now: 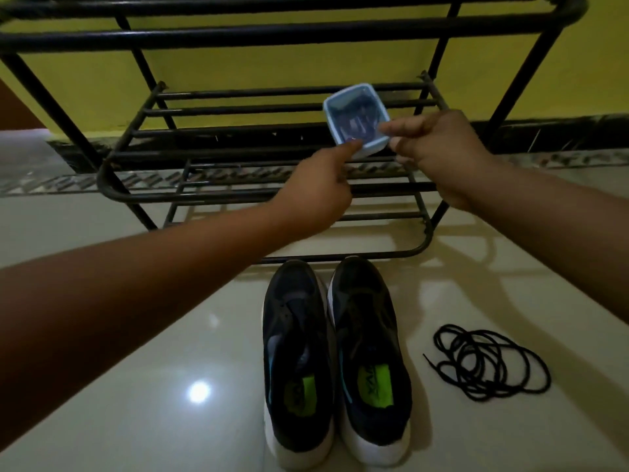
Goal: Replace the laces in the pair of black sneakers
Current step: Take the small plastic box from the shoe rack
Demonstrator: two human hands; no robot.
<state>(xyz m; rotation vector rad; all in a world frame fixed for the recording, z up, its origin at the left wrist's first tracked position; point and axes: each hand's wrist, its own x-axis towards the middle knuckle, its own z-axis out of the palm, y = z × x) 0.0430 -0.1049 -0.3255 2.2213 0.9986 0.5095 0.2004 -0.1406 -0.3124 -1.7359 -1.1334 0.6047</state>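
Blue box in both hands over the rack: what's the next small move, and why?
Probably bring the blue box down to the floor beside the sneakers. The left hand and right hand hold it over the rack, something dark lies inside, both sneakers look unlaced, and the black laces lie coiled apart.

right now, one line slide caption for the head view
Both hands hold a small blue box above laceless black sneakers, laces coiled beside.

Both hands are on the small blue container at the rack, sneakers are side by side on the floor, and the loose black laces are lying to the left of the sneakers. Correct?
Not quite. The head view shows the loose black laces lying to the right of the sneakers, not the left. The rest holds: both hands, left hand and right hand, hold the small blue container at the rack.
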